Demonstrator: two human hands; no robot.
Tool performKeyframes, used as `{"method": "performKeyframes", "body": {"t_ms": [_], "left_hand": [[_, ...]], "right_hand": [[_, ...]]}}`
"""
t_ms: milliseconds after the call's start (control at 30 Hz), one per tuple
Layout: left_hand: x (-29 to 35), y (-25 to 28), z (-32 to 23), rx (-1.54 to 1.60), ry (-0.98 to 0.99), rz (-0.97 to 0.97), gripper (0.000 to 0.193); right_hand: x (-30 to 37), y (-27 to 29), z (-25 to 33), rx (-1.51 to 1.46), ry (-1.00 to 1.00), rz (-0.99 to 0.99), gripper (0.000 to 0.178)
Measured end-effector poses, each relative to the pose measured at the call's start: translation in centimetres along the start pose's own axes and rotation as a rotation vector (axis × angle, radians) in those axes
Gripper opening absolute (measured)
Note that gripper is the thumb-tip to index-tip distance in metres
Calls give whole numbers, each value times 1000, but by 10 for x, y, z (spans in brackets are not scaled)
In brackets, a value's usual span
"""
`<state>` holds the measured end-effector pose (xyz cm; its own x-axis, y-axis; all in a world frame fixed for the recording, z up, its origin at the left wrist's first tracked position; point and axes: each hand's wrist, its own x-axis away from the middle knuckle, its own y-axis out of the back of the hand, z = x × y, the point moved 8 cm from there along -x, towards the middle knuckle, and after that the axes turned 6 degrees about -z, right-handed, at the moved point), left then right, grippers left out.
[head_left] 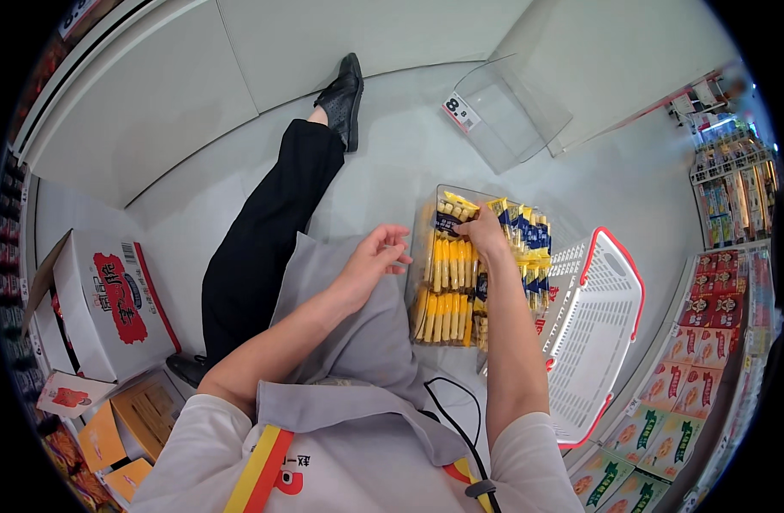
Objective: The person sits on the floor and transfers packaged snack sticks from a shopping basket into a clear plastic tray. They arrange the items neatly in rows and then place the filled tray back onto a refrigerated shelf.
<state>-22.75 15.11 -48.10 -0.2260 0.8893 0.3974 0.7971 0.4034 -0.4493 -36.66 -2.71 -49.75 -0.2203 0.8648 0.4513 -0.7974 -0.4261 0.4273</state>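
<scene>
My right hand [488, 235] reaches into a clear plastic bin [420, 248] and pinches a yellow and dark-blue snack packet [450, 214] at its far left corner. Rows of yellow-wrapped snack sticks [445, 263] stand in the bin's left half. Along its right side are more yellow and blue packets [529, 227]. My right forearm hides part of the middle. My left hand [376, 263] hovers over the grey apron, left of the bin, its fingers loosely bent and apart with nothing in them.
Right of the bin, a white basket [593, 316] with red trim lies tilted. An empty clear bin [511, 120] with a price tag sits farther off. At left are an opened white carton [118, 299] and a brown carton [144, 410]. Boxed goods [665, 427] line the right.
</scene>
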Motion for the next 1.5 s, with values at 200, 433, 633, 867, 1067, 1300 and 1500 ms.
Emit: {"method": "performKeyframes", "body": {"t_ms": [200, 433, 633, 867, 1067, 1300, 1500], "left_hand": [[0, 6, 1, -11, 12, -15, 28], [-1, -5, 3, -196, -45, 7, 32], [1, -29, 39, -796, -378, -42, 57], [-5, -52, 62, -848, -382, 28, 67], [-36, -45, 56, -1013, -205, -67, 61], [-65, -54, 14, -1122, -305, -111, 53], [-68, -60, 16, -1225, -218, -137, 51]], "right_hand": [[17, -5, 69, 740, 504, -234, 43], [85, 50, 102, 776, 698, -529, 39], [253, 75, 77, 705, 900, -642, 32], [297, 145, -87, 762, -157, -603, 62], [240, 189, -111, 684, 33, -641, 50], [215, 172, -61, 231, 506, -653, 43], [214, 96, -89, 587, 686, -630, 45]]}}
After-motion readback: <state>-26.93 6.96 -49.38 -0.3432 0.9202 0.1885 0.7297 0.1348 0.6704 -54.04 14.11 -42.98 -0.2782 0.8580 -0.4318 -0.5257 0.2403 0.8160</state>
